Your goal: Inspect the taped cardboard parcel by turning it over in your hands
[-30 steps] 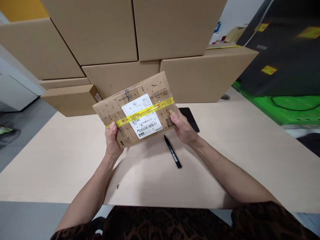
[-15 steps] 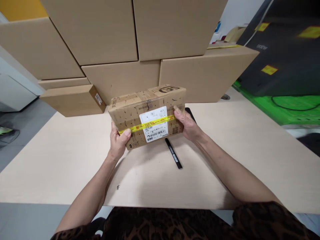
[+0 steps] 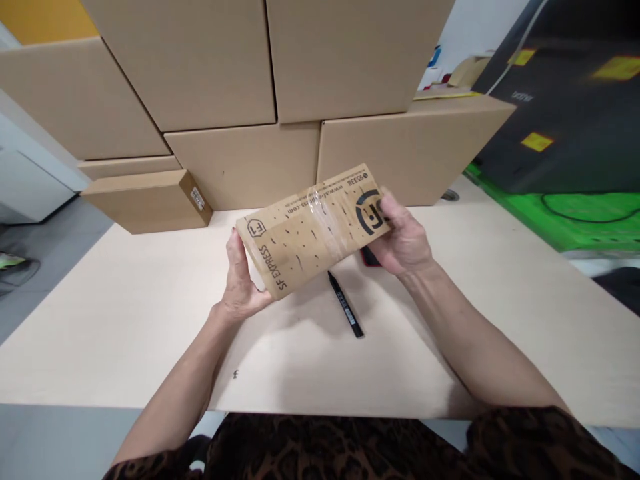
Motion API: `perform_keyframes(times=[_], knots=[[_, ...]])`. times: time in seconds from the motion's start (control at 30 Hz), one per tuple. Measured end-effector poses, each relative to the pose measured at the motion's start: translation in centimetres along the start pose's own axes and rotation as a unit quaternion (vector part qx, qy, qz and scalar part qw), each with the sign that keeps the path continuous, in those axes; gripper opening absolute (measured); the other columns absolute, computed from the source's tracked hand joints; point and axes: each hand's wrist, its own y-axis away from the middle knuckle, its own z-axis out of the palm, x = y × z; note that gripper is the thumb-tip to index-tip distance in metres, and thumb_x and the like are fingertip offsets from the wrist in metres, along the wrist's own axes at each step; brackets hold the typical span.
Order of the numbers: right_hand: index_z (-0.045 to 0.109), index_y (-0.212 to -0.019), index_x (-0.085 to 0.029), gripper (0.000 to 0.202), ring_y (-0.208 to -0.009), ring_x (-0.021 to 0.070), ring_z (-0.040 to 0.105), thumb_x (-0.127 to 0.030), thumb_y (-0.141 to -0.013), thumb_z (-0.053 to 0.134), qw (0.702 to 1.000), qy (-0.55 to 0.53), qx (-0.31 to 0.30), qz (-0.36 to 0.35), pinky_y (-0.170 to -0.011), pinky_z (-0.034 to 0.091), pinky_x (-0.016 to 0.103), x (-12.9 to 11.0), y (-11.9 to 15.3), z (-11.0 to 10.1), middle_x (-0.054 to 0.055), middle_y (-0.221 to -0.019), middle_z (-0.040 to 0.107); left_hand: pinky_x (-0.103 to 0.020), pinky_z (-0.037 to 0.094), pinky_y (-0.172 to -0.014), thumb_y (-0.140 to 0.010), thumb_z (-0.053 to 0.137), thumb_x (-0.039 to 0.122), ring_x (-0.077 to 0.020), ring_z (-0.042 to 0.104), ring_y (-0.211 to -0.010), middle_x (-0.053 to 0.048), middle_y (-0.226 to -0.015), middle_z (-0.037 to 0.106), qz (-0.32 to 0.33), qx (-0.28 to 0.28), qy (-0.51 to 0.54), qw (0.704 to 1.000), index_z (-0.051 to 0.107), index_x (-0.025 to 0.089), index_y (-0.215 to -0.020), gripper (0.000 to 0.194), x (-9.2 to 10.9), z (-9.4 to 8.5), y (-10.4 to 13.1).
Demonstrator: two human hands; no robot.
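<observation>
Between my two hands, a cardboard box [image 3: 305,237] printed "SF EXPRESS" is held above the table, tilted with its right end higher. A strip of clear tape crosses the face turned toward me. My left hand [image 3: 241,280] grips the left end, thumb at the lower corner. My right hand [image 3: 404,235] is wrapped round the right end, some fingers hidden behind it. Below the box a black marker pen [image 3: 346,305] lies on the table. A dark flat object with a red edge [image 3: 370,257] shows partly beneath the right end.
Large cardboard cartons [image 3: 240,167] are stacked along the back of the pale table [image 3: 125,320]. A smaller flat carton [image 3: 145,203] stands at the back left. To the right are a dark case with yellow labels [image 3: 565,120] and a green surface [image 3: 560,217].
The box has been turned over in my hands; the face with the white label and yellow tape has gone from view, and a printed face shows instead. Both hands have shifted their grip.
</observation>
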Motion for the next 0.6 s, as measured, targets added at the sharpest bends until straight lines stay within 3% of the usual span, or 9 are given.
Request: perform_keyframes(times=[0.1,0.17,0.27,0.33,0.47,0.53,0.6], knots=[[0.080,-0.095,-0.030,0.044,-0.135,0.0405,0.071,-0.057,-0.065,0.097,0.998,0.003,-0.009,0.060,-0.124,0.051,0.064,0.1,-0.4,-0.6,0.004,-0.112,0.086,-0.064,0.032,-0.136,-0.064,0.101,0.063,-0.0528,0.016,-0.170,-0.016,-0.162,0.053,0.020,-0.004,0.013,1.000,0.063,0.030,-0.147,0.097,-0.7,0.0,-0.4],[0.080,-0.095,-0.031,0.044,-0.136,0.0404,0.071,-0.062,-0.067,0.095,0.996,0.004,-0.023,0.081,-0.122,0.053,0.065,0.2,-0.6,-1.0,0.004,-0.111,0.086,-0.064,0.027,-0.138,-0.068,0.096,0.069,-0.0510,0.018,-0.170,-0.016,-0.163,0.053,0.042,-0.008,0.001,0.999,0.062,0.030,-0.149,0.096,-1.2,-0.2,-0.8],[0.079,-0.102,-0.032,0.051,-0.140,0.0398,0.068,-0.074,-0.075,0.088,0.994,0.005,-0.056,0.093,-0.115,0.059,0.065,0.4,-0.9,-1.4,0.004,-0.117,0.084,-0.070,0.012,-0.140,-0.063,0.098,0.068,-0.0502,0.020,-0.170,-0.013,-0.165,0.051,0.127,-0.032,-0.070,0.989,0.066,0.032,-0.143,0.094,-2.1,-1.1,-1.5],[0.078,-0.106,-0.033,0.055,-0.139,0.0396,0.069,-0.078,-0.076,0.085,0.992,0.006,-0.066,0.109,-0.111,0.062,0.064,0.5,-1.1,-1.7,0.004,-0.119,0.084,-0.075,0.005,-0.137,-0.060,0.101,0.063,-0.0506,0.020,-0.170,-0.012,-0.164,0.054,0.186,-0.048,-0.113,0.975,0.072,0.034,-0.132,0.083,-2.7,-1.7,-1.7],[0.077,-0.103,-0.033,0.049,-0.127,0.0385,0.075,-0.071,-0.074,0.088,0.988,0.000,-0.040,0.148,-0.105,0.065,0.063,1.2,-1.3,-1.7,0.003,-0.110,0.086,-0.078,0.006,-0.136,-0.055,0.107,0.053,-0.0493,0.018,-0.171,-0.007,-0.163,0.057,0.222,-0.028,-0.145,0.964,0.079,0.037,-0.111,0.065,-3.1,-1.4,-1.1],[0.077,-0.099,-0.031,0.044,-0.118,0.0378,0.079,-0.061,-0.070,0.090,0.987,-0.005,-0.007,0.161,-0.103,0.065,0.061,1.9,-1.2,-1.3,0.002,-0.101,0.086,-0.075,0.008,-0.137,-0.058,0.106,0.051,-0.0474,0.012,-0.173,-0.003,-0.173,0.048,0.232,-0.002,-0.137,0.963,0.078,0.039,-0.119,0.068,-2.9,-0.5,-0.6],[0.077,-0.097,-0.031,0.039,-0.113,0.0372,0.080,-0.055,-0.068,0.088,0.987,-0.019,0.018,0.158,-0.100,0.066,0.060,2.6,-1.0,-0.9,0.001,-0.096,0.086,-0.073,0.009,-0.138,-0.074,0.098,0.049,-0.0438,0.005,-0.175,-0.001,-0.182,0.034,0.229,0.015,-0.112,0.967,0.070,0.044,-0.140,0.071,-2.4,0.2,-0.3]])
